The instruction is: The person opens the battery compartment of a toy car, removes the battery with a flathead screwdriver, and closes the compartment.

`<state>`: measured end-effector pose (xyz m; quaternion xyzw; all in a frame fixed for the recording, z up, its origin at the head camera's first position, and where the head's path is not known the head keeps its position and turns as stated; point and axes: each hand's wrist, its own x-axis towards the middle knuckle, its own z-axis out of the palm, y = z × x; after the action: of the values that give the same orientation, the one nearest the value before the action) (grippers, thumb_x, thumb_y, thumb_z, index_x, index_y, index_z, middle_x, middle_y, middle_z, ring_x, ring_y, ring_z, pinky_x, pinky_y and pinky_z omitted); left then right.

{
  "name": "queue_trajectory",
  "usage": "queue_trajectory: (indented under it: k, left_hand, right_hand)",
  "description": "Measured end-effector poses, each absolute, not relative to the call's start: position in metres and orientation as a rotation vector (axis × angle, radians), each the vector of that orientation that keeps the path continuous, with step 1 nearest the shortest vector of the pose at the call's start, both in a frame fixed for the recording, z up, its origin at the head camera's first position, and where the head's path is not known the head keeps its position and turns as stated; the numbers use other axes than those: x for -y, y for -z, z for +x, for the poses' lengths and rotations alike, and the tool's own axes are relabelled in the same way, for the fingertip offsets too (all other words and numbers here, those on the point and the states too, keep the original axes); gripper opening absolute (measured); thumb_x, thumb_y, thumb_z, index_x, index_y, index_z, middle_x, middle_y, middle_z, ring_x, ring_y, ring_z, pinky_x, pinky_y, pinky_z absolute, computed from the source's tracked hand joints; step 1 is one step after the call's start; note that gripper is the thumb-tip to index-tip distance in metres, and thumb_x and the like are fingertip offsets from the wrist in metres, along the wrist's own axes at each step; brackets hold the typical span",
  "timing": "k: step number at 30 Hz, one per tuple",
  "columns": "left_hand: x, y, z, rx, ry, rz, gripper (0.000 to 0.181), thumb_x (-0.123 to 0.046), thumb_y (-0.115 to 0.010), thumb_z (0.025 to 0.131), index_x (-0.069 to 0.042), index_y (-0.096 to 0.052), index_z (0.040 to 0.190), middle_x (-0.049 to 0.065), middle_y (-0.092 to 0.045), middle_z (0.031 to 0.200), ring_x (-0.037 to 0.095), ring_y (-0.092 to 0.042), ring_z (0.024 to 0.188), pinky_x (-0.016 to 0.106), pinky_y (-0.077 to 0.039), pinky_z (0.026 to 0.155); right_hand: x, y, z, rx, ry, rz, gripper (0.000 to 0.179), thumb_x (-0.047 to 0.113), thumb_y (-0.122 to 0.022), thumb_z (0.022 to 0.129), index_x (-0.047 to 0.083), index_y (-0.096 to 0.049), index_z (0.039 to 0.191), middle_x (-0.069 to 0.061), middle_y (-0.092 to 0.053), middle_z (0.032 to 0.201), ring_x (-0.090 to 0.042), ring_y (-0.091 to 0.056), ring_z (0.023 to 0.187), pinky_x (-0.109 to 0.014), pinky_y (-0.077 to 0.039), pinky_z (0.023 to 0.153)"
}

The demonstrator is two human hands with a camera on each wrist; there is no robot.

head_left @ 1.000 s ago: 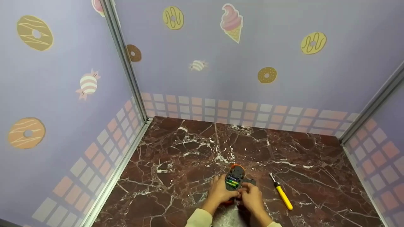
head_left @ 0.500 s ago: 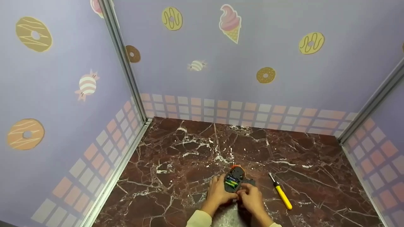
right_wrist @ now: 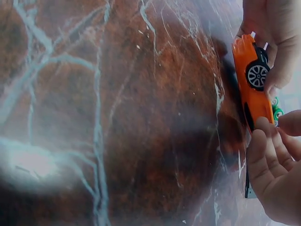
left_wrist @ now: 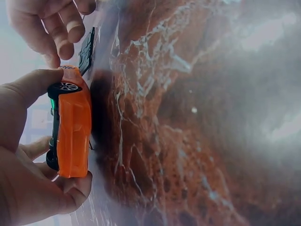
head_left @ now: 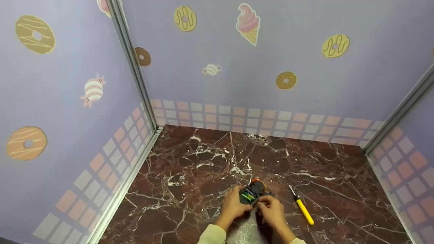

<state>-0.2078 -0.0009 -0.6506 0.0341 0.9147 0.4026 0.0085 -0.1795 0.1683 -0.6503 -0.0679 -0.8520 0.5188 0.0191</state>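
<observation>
While the left hand (head_left: 233, 204) grips the toy car (left_wrist: 74, 132), the right hand (head_left: 272, 210) touches its side near the batteries (head_left: 249, 196), any pinch unclear.

The left hand's grip (right_wrist: 285, 38) holds the upper end of an orange toy car (right_wrist: 248, 92), green parts (right_wrist: 277, 111) showing along one edge; the right hand's grip (right_wrist: 276, 175) pinches its lower end. A dark flat piece (right_wrist: 249, 191) peeks out below; pale veins cross the table (right_wrist: 150, 136).

Pink ice-cream print (head_left: 248, 23) on lilac wall (head_left: 217, 47)
</observation>
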Motion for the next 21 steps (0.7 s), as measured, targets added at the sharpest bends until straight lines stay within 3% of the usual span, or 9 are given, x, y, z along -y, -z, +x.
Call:
queue_trajectory:
  k: [10, 21]
  left_hand:
    - [0.002, 0.651, -0.208, -2.874, -1.244, 0.121, 0.075, -0.029, -0.093, 0.065, -0.015, -0.059, 0.131, 0.008, -0.064, 0.125, 0.032, -0.056, 0.115, 0.057, -0.047, 0.093]
    - [0.003, 0.651, -0.208, -2.873, -1.217, 0.111, 0.075, -0.030, -0.093, 0.065, -0.016, -0.060, 0.131, 0.007, -0.063, 0.123, 0.031, -0.057, 0.112, 0.055, -0.048, 0.090]
  right_hand:
    - [-0.172, 0.645, -0.192, 2.662, -1.344, -0.075, 0.011, 0.007, -0.077, 0.085, 0.010, -0.076, 0.096, 0.001, -0.074, 0.083, -0.012, -0.065, 0.074, -0.031, -0.052, 0.069]
    - [-0.174, 0.647, -0.206, 2.645, -1.263, -0.001, 0.017, 0.002, -0.081, 0.079, 0.007, -0.075, 0.095, -0.001, -0.071, 0.080, -0.014, -0.064, 0.075, -0.031, -0.051, 0.070]
